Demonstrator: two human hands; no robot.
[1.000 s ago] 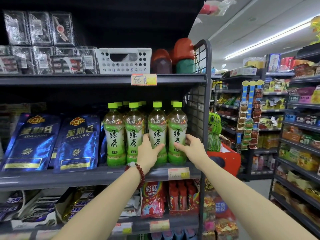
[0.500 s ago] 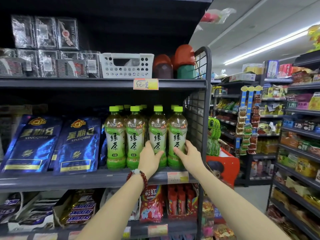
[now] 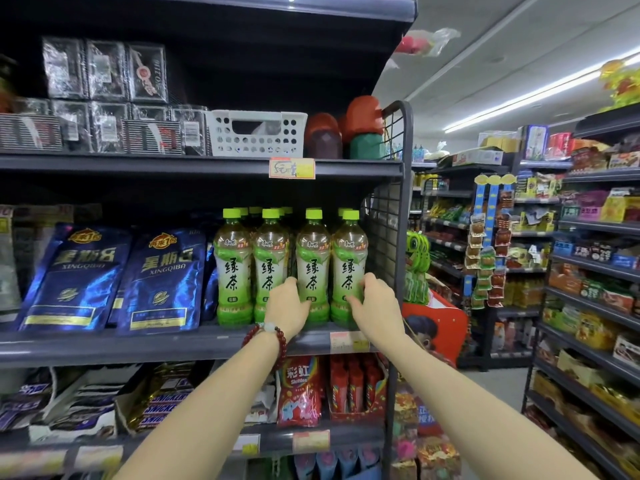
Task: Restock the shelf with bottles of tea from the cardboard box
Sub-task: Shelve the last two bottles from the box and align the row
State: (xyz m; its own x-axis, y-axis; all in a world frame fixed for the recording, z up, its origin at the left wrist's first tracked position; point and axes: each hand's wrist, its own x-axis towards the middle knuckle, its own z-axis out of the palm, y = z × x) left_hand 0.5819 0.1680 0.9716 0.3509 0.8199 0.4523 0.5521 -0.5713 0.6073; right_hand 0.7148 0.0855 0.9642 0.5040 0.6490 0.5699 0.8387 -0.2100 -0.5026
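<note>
Green tea bottles with lime caps and green labels stand in rows on the middle grey shelf (image 3: 221, 344), against the wire end panel. My left hand (image 3: 286, 306), with a red bead bracelet on the wrist, wraps the lower part of the third front bottle (image 3: 312, 258). My right hand (image 3: 375, 303) holds the lower right side of the fourth front bottle (image 3: 349, 258). Both bottles stand upright on the shelf. Two more front bottles (image 3: 232, 268) stand to the left, untouched. The cardboard box is out of view.
Blue foil bags (image 3: 162, 278) fill the shelf left of the bottles. A white perforated basket (image 3: 258, 133) sits on the shelf above. Candy packs (image 3: 299, 393) and chocolate bars lie on the shelf below. An aisle with stocked shelves (image 3: 588, 289) opens to the right.
Both hands stay on the same two front bottles and have slid slightly lower on them. The view has shifted a little, showing more of the top shelf.
</note>
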